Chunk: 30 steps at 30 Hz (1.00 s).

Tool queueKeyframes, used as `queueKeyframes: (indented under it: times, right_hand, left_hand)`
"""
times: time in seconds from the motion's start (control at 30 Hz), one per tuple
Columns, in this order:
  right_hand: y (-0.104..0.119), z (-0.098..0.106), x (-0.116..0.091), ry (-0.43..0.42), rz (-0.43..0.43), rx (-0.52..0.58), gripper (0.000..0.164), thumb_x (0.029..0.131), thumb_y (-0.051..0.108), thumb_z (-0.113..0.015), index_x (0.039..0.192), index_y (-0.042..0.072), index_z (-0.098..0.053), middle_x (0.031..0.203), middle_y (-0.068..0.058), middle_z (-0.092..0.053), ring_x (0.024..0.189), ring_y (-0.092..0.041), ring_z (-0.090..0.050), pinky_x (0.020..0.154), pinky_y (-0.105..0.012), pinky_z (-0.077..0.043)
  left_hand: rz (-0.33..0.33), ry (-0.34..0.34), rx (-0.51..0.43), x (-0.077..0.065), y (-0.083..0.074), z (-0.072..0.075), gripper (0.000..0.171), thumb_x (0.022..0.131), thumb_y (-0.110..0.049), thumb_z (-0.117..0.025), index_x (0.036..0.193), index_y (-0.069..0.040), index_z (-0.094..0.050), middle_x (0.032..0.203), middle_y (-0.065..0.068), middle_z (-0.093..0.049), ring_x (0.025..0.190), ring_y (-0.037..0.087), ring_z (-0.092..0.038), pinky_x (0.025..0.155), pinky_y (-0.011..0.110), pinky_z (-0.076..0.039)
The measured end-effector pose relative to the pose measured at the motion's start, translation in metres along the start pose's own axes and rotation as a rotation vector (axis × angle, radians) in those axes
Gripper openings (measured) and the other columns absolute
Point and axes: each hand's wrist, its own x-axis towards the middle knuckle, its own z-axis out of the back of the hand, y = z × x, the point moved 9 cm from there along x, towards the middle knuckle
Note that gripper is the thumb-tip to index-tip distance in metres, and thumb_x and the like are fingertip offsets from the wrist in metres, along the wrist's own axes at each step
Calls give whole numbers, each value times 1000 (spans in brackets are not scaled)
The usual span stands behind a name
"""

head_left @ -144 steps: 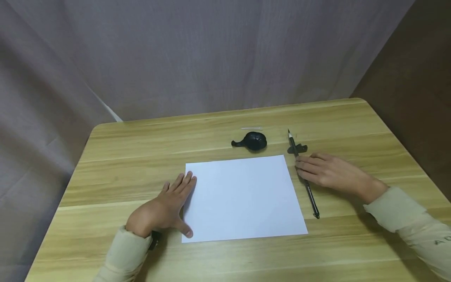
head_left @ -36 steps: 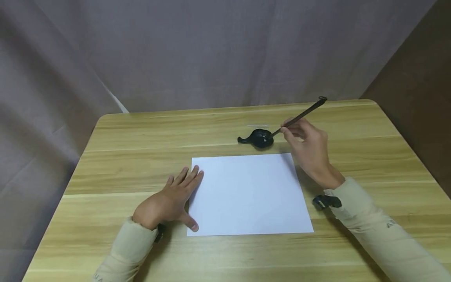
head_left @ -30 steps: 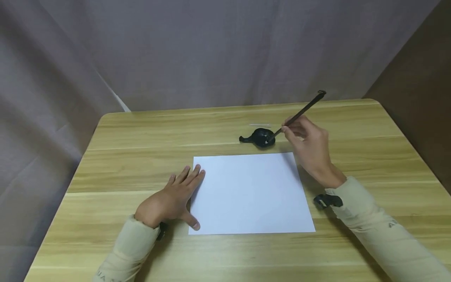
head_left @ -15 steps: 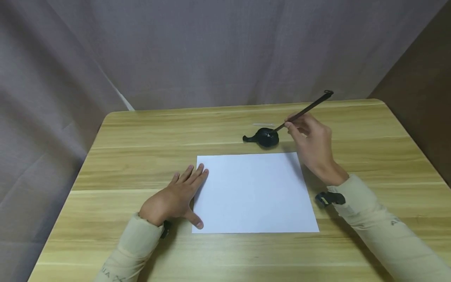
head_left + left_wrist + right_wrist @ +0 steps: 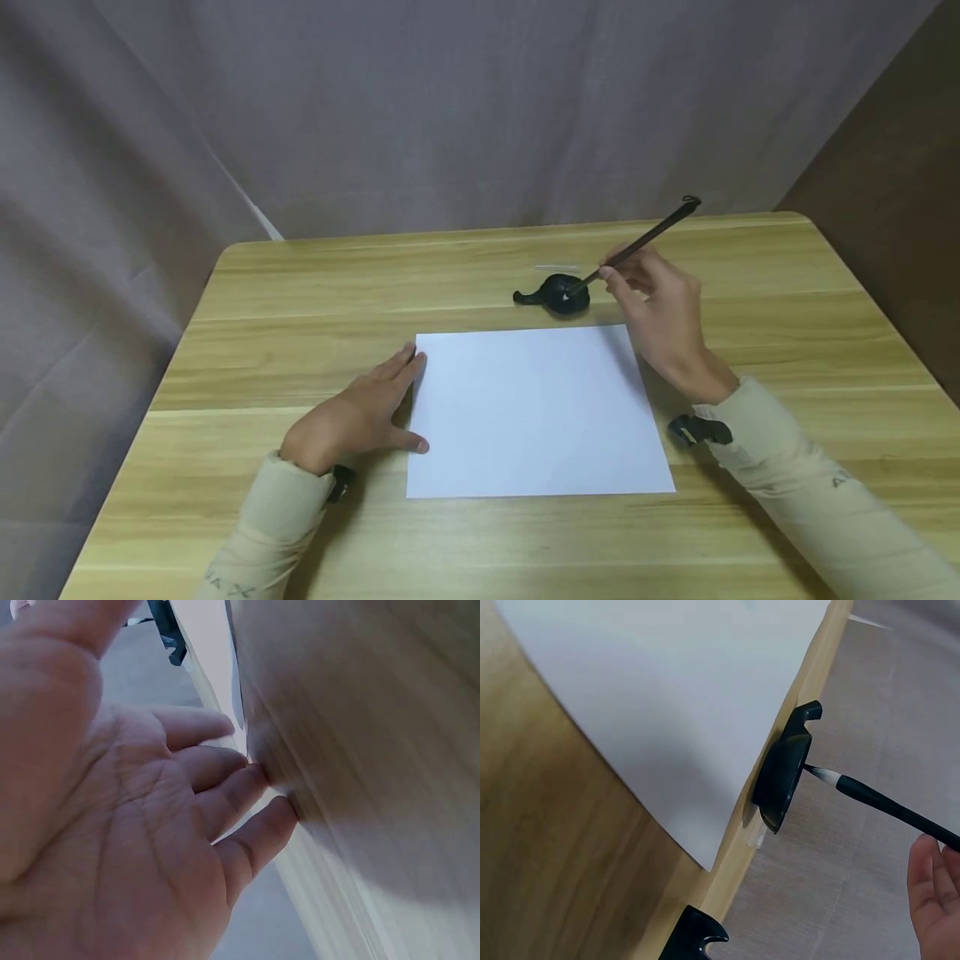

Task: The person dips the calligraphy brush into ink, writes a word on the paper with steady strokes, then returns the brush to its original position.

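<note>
My right hand [image 5: 663, 312] pinches a calligraphy brush [image 5: 648, 237] between thumb and fingers, its handle slanting up to the right. In the right wrist view the dark tip of its white bristles [image 5: 823, 775] meets the rim of a black ink dish [image 5: 781, 776] with a curved spout-like handle. From the head, the ink dish [image 5: 566, 296] stands just behind a blank white sheet of paper [image 5: 536, 412]. My left hand [image 5: 356, 421] rests at the paper's left edge, fingers extended and thumb tip over the sheet. The left wrist view shows its fingertips [image 5: 281, 810] down at the wooden surface.
A thin clear tube [image 5: 557, 268] lies behind the ink dish. The black brush rest [image 5: 692, 934] shows low in the right wrist view, hidden behind my right hand from the head. A grey curtain [image 5: 420, 117] hangs beyond the wooden table's [image 5: 337, 287] back edge.
Since the earliest frame, my right hand has lifted the brush off its rest and brought its tip to the ink dish. Lately my left hand has slid slightly left, its thumb moving up.
</note>
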Motion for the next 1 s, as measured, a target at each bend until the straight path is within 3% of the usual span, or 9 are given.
queueKeyframes:
  times: [0.2, 0.47, 0.9, 1.0]
  right_hand:
    - [-1, -3, -2, 21, -6, 13, 12, 96, -5, -72, 106, -11, -69, 101, -19, -77, 90, 11, -68, 83, -13, -57]
    - [9, 5, 2, -26, 14, 5, 13, 96, -5, -73, 107, -10, -71, 100, -19, -78, 89, 12, -68, 84, -12, -56]
    - [60, 11, 2, -56, 94, 43, 14, 94, -2, -77, 106, -9, -73, 100, -15, -78, 95, -5, -75, 89, -19, -58]
    - [74, 10, 0, -58, 114, 82, 14, 91, -6, -77, 104, -8, -73, 99, -15, -78, 95, -2, -75, 88, -19, -59]
  left_hand:
    - [0, 15, 15, -2, 3, 1, 125, 81, -45, -92, 169, -4, -13, 178, 15, -2, 164, 35, -6, 127, 64, -16]
    - [-16, 21, 48, -3, 1, 2, 131, 74, -43, -96, 169, -3, -15, 177, 17, -5, 163, 39, -8, 124, 68, -19]
    - [-5, -5, 60, -5, 0, 0, 134, 70, -45, -97, 170, -6, -16, 177, 14, -5, 162, 42, -8, 122, 72, -19]
    - [-1, -10, 65, -5, -1, -1, 134, 70, -46, -97, 169, -6, -16, 177, 15, -5, 162, 42, -8, 122, 72, -19]
